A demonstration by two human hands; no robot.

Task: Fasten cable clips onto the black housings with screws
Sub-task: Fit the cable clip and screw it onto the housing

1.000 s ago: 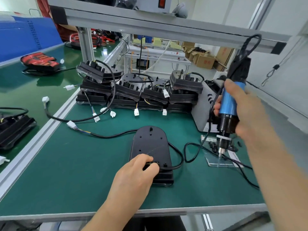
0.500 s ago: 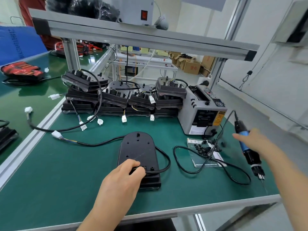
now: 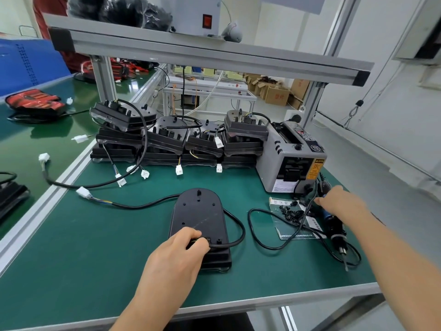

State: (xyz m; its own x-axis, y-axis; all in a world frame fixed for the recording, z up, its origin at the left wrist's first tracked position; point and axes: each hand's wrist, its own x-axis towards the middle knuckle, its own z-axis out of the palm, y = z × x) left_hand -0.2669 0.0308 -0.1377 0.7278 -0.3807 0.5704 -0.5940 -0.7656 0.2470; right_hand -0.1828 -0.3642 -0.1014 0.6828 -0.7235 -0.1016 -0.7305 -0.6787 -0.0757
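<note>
Green-matted workbench, one black housing lying flat at its centre.

Small black parts lie loose on a clear plastic sleeve just right of it, before a grey tape dispenser. More housings are stacked along the back. The left hand pinches the cable at the housing's near end. The right hand covers an electric screwdriver lying on the mat; its grip cannot be told. Bare mat lies open to the left.

Green-matted workbench beneath the right hand; aluminium shelf above it; cardboard boxes beyond; white wall, grey floor rightward.
</note>
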